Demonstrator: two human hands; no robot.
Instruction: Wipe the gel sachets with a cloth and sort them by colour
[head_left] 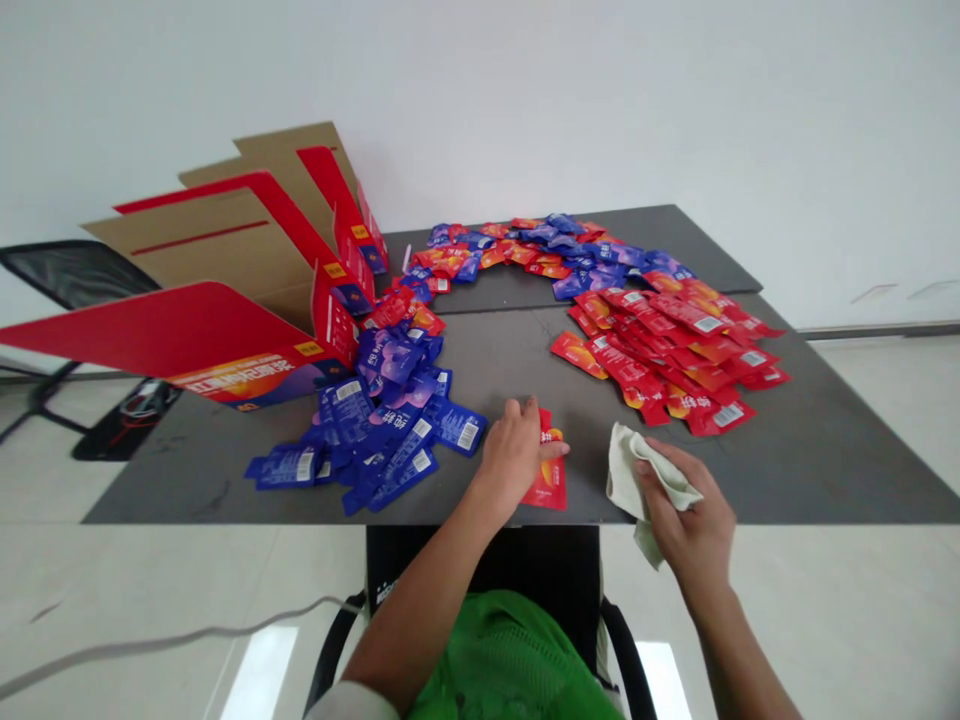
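At the table's front edge, my left hand (513, 449) rests on a single red packet (553, 488) lying flat. Its fingers are bent over the packet's left side and its thumb lies across the front, hiding part of the print. To the right, my right hand (694, 515) grips a crumpled off-white cloth (628, 470) between thumb and fingers, with one corner hanging past the edge. Left of my left hand spreads a pile of blue packets (397, 420). Beyond my right hand lies a stacked heap of red packets (675, 345), printed sides and barcodes showing.
Open red cardboard boxes (225, 340) stand in a row on the left of the dark grey table (840, 460). Mixed red and blue packets (525, 250) curve across the back. A black chair (67, 275) is behind the boxes, and a grey cable (202, 635) runs below.
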